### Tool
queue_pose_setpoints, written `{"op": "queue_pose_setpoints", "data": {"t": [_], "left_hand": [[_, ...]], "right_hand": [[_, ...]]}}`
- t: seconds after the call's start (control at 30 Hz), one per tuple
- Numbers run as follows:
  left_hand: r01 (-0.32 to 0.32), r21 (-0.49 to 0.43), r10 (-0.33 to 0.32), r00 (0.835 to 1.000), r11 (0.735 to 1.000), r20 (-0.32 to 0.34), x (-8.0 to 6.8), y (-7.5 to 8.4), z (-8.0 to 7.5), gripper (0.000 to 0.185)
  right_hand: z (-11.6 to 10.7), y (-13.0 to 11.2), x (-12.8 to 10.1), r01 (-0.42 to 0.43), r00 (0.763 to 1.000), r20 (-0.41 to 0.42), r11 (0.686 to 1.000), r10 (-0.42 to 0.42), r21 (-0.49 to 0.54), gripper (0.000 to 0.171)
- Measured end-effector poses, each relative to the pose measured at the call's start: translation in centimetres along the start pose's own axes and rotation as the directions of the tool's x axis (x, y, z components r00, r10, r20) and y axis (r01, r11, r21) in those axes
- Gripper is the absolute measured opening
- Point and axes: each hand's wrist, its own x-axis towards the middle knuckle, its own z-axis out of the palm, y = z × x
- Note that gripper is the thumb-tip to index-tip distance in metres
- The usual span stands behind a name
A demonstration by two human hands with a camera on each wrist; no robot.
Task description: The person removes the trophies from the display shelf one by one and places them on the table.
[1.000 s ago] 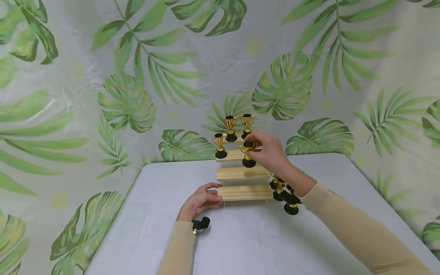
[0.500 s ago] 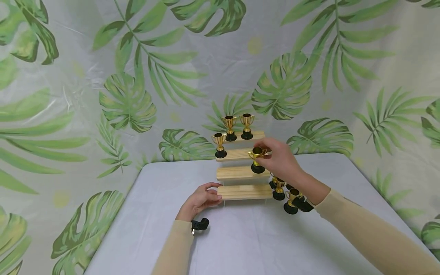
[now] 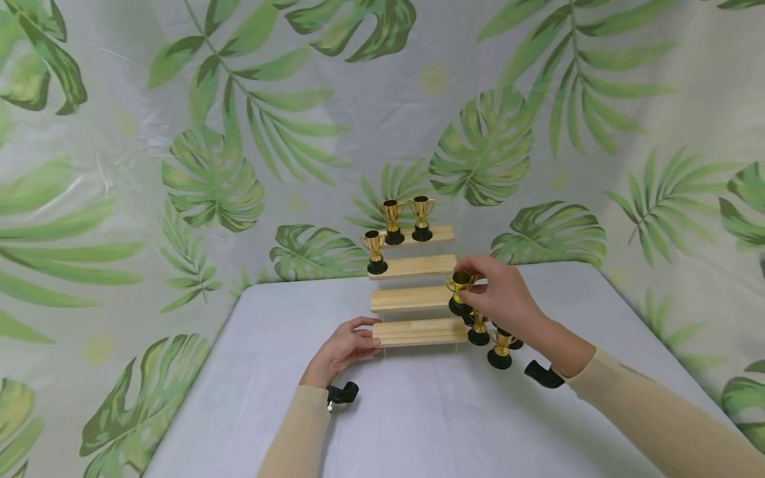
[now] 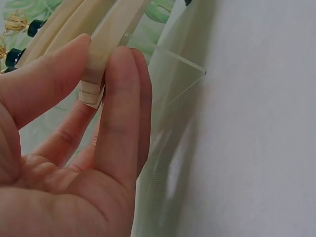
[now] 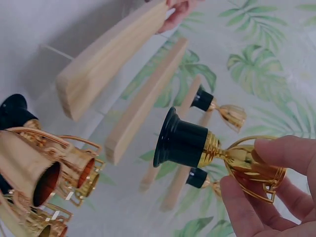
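Observation:
A stepped wooden stand (image 3: 412, 266) with four tiers sits mid-table. My right hand (image 3: 485, 287) pinches the cup of a gold trophy with a black base (image 3: 459, 291), upright at the right end of the third tier. In the right wrist view the thumb and fingers (image 5: 247, 207) curl round the cup of that trophy (image 5: 197, 145). My left hand (image 3: 370, 335) grips the left end of the bottom tier (image 3: 418, 330); the left wrist view shows the thumb and fingers (image 4: 118, 98) pinching that plank's end (image 4: 106, 39). Two trophies (image 3: 392, 221) stand on the top tier and one (image 3: 375, 251) on the second.
Several loose gold trophies (image 3: 499, 348) stand on the grey table just right of the stand, below my right hand; they also fill the right wrist view's lower left (image 5: 44, 168). A leaf-print backdrop (image 3: 209, 172) hangs close behind. The stand has clear side panels (image 4: 173, 84).
My right hand has carried the trophy down and to the right, from in front of the second tier to the third tier's right end. The left hand has stayed on the bottom tier.

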Motion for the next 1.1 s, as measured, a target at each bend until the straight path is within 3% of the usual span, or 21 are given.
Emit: {"op": "queue_pose_setpoints", "data": {"t": [1.1], "left_hand": [[0.004,-0.009,-0.004,1.000,1.000,0.014,0.2,-0.3,-0.3,0.056]], "right_hand": [[1.7,1.9,-6.6,-0.057,0.998,-0.013,0.998,0.057,-0.002,0.040]]}}
